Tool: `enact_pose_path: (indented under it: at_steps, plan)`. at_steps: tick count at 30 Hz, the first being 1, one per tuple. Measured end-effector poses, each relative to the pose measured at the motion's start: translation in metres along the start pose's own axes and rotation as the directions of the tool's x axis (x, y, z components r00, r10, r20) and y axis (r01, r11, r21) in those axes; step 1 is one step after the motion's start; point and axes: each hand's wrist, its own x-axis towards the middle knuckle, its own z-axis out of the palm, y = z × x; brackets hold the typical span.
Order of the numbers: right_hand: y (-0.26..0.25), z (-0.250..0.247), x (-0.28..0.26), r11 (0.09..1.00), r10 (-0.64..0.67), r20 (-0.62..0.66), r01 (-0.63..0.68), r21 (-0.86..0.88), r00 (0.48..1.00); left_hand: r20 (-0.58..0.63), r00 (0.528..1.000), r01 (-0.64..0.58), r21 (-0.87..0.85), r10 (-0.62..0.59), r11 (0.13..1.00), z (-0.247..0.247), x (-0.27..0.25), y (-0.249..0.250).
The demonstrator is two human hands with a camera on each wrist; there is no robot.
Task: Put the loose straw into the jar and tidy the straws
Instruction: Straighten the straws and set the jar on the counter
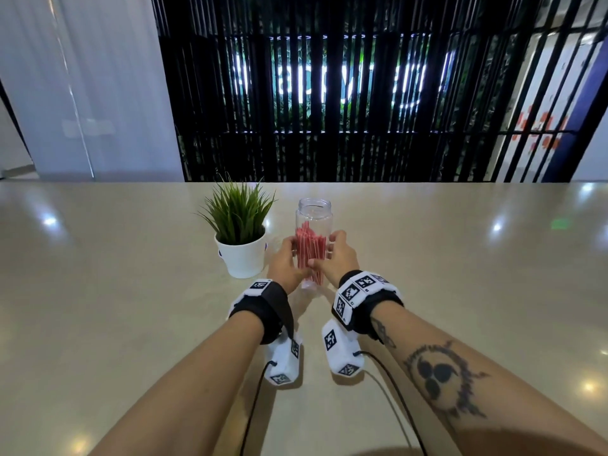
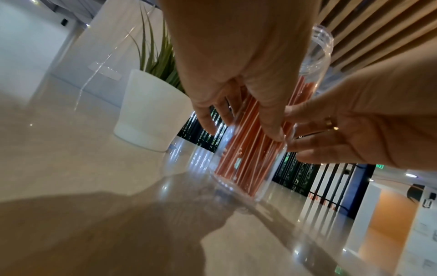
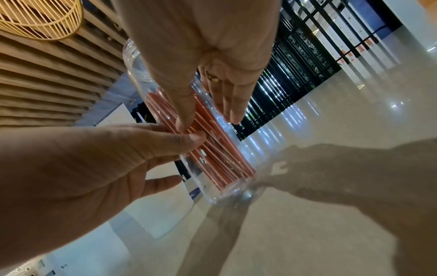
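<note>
In the head view, a clear jar (image 1: 314, 222) stands upright on the beige table (image 1: 460, 258), a little above the middle of the frame. Red straws (image 1: 309, 251) fill its lower part. The left hand (image 1: 284, 263) holds the jar from the left side and the right hand (image 1: 339, 255) from the right side, with fingers bent around the wall. A green plant in a white pot (image 1: 241, 258) stands just beside the jar, on its left.

In the left wrist view, the left hand (image 2: 236, 56) comes down from the top of the frame and its fingers (image 2: 269, 119) press on the jar (image 2: 248, 177). The right hand (image 2: 369, 121), with a ring, touches the jar from the right edge.

In the right wrist view, the right hand (image 3: 208, 46) reaches from the top and its thumb lies on the jar (image 3: 227, 186), over the straws (image 3: 212, 149). The left hand (image 3: 82, 168) grips the jar from the lower left.
</note>
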Motion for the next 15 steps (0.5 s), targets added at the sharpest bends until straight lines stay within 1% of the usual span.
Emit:
enact_pose_path:
  at_steps: [4, 10, 12, 15]
  plan:
    - [0.014, 0.004, 0.002, 0.999, 0.014, -0.014, -0.014, -0.05, 1.0, 0.037, 0.999, -0.001, 0.014, 0.0, 1.0, 0.007, 0.0, -0.012]
    - [0.019, 0.006, 0.005, 0.997, 0.018, -0.023, -0.019, -0.071, 1.0, 0.044, 0.999, 0.019, 0.007, -0.019, 1.0, 0.009, 0.002, -0.015]
    - [0.017, 0.007, 0.004, 0.997, 0.015, 0.001, -0.015, -0.07, 1.0, 0.051, 0.998, 0.031, 0.012, -0.032, 0.999, 0.009, 0.0, -0.014]
    - [0.015, 0.005, 0.002, 0.998, 0.018, 0.077, -0.014, -0.053, 0.997, 0.103, 0.994, 0.043, 0.026, -0.045, 0.999, 0.01, -0.005, -0.011]
